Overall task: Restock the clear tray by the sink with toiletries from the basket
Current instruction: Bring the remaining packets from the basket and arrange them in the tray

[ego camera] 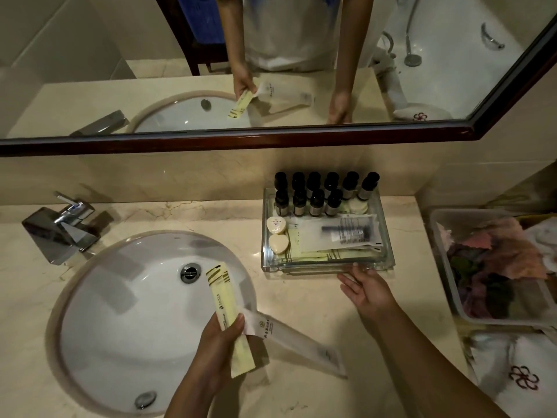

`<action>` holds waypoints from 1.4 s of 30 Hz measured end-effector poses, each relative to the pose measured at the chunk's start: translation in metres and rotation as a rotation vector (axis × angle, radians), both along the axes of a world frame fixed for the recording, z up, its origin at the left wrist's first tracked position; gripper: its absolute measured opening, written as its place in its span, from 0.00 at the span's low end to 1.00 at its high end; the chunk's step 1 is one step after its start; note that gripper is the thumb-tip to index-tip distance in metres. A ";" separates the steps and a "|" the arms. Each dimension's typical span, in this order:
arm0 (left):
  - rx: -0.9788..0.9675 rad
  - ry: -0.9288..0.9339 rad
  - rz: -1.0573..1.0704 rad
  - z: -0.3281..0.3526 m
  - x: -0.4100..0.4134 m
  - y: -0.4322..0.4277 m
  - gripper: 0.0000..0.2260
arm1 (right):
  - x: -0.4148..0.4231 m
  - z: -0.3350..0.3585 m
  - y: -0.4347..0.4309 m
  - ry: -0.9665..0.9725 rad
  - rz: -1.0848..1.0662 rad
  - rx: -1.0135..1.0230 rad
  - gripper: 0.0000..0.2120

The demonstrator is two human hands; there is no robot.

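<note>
Over sink, L hand grips yellow packet, white sachet.

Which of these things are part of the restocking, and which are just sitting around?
Job: clear tray, yellow packet and white sachet held in left hand, open right hand at the tray, basket.
Just there: tap, sink, embroidered towel, mirror.

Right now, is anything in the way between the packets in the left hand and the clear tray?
Only the right hand, open at the front rim of the clear tray. The counter between the left hand with its yellow packet and the tray shows nothing else.
</note>
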State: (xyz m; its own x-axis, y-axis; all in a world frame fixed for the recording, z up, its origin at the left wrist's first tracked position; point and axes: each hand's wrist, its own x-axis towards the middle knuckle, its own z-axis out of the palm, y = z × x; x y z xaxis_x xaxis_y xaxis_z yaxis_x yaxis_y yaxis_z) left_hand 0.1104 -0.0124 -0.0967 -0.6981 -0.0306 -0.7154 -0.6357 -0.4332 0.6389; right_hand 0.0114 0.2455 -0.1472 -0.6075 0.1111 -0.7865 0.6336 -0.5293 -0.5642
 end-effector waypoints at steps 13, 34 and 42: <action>0.166 0.058 -0.031 0.007 -0.009 0.015 0.32 | 0.030 -0.001 0.001 0.012 0.011 -0.006 0.07; 0.325 0.128 -0.003 0.007 -0.010 0.017 0.41 | 0.114 0.002 0.011 -0.033 0.090 0.034 0.08; 0.369 0.123 0.002 0.008 0.001 0.017 0.44 | 0.148 0.028 0.010 0.016 0.200 0.097 0.14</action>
